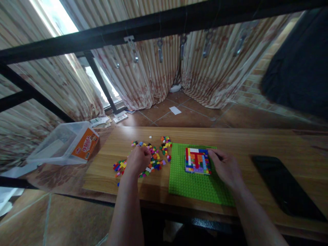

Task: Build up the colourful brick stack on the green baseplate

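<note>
My left hand [139,160] is over a loose pile of small toy bricks [155,158] in many colours, left of the green baseplate [179,186]. Its fingers are curled together, and whatever is between them is hidden. On the baseplate stands a low square brick structure [196,161], with red, white, blue, orange and purple pieces on top. At its far right corner are the closed fingertips of my right hand [227,167], gripping the edge. The palm hangs over the baseplate's right side.
A black phone-like slab [287,184] lies at the right of the wooden table [246,140]. Beyond the table's left end sits a clear plastic bin [61,143] with an orange label. A dark metal bar [148,25] with hanging hooks crosses above, before striped curtains [153,78].
</note>
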Demonstrator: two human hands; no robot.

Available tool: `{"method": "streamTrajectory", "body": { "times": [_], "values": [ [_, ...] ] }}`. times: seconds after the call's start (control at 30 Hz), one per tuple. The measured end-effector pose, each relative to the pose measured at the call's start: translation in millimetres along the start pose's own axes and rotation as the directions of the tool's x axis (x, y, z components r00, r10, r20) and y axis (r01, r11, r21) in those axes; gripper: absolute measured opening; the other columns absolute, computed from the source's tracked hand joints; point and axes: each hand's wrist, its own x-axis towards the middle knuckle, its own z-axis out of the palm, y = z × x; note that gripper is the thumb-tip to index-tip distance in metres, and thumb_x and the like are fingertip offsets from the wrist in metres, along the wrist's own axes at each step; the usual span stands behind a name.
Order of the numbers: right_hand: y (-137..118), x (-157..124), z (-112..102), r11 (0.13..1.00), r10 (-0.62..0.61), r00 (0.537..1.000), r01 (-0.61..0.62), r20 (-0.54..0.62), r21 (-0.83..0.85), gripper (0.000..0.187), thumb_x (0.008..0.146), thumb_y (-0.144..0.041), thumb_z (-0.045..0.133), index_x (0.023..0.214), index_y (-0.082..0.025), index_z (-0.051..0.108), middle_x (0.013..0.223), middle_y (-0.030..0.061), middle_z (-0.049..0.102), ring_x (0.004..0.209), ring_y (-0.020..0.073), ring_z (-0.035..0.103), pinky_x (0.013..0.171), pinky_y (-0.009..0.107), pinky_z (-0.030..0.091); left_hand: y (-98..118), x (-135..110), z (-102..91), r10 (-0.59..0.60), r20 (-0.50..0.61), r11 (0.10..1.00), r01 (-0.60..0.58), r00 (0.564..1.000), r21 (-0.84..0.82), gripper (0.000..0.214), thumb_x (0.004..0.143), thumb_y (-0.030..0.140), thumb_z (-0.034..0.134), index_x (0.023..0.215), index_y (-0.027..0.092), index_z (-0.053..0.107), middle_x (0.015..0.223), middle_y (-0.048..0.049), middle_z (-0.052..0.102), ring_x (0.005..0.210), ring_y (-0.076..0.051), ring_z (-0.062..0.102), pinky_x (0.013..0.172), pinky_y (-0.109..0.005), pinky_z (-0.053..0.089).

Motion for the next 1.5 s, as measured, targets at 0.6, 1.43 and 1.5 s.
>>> {"method": "streamTrajectory", "body": {
  "times": [0.6,1.43,1.5],
  "values": [
    [-1,-1,-2,1.0,0.001,1.0,-0.001,-0.01,-0.011,0.039,0.082,-0.051,0.055,0.093,-0.023,0.079,0.096,0.0055,0.078,0.092,0.0274,0.07,0.081,0.037,0.052,-10,-3,-7.0,0.197,0.045,0.955,-0.181,0.979,-0.233,0.02,0.071,0.012,0.057,0.077,0.016,0.075,0.069,-0.0017,0.069,0.065,-0.015,0.058,0.063,-0.023,0.043],
    [-6,0,0,0.998,-0.052,0.999,0.053,0.009,-0.018,0.039,0.086,-0.049,0.052,0.095,-0.021,0.078,0.097,0.0067,0.078,0.092,0.0265,0.07,0.085,0.039,0.051,-1,-36,-14.3,0.053,0.214,0.989,-0.081,0.975,0.121,0.012,0.067,0.013,0.063,0.067,0.022,0.07,0.066,-0.0006,0.068,0.068,-0.018,0.062,0.06,-0.026,0.035],
    [-7,0,0,0.999,-0.053,0.999,0.053,-0.002,0.001,0.039,0.086,-0.049,0.052,0.094,-0.021,0.078,0.097,0.0066,0.078,0.092,0.0265,0.07,0.086,0.039,0.051,-1,-34,-15.0,0.115,0.223,0.99,-0.131,0.968,0.058,0.01,0.071,0.017,0.062,0.069,0.022,0.07,0.066,0.0,0.067,0.067,-0.017,0.061,0.06,-0.025,0.035]
  ]
}}
